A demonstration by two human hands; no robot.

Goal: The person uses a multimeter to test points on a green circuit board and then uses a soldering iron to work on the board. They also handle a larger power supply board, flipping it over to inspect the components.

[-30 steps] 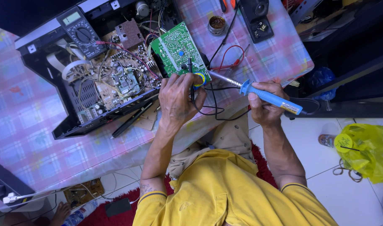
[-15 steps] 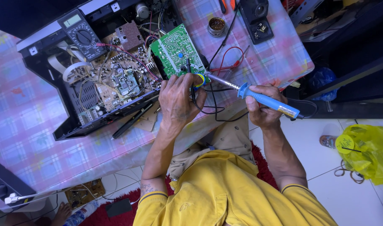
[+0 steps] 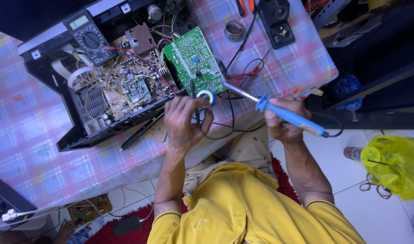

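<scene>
Since a second ago the soldering iron (image 3: 288,115) edges nearer the green board (image 3: 193,61) at the tabletop's (image 3: 279,68) front edge — right hand (image 3: 283,124) fingers clamped on it, left hand (image 3: 184,122) fingers pinching the solder reel (image 3: 206,96) — tip not yet touching.

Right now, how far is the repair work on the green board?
Done: the black device lies open and the green circuit board is turned solder side up. In hand: the right hand holds the blue soldering iron, tip at the board's edge; the left hand holds a small solder spool there. Left: the board is not back inside and the casing is uncovered.
</scene>
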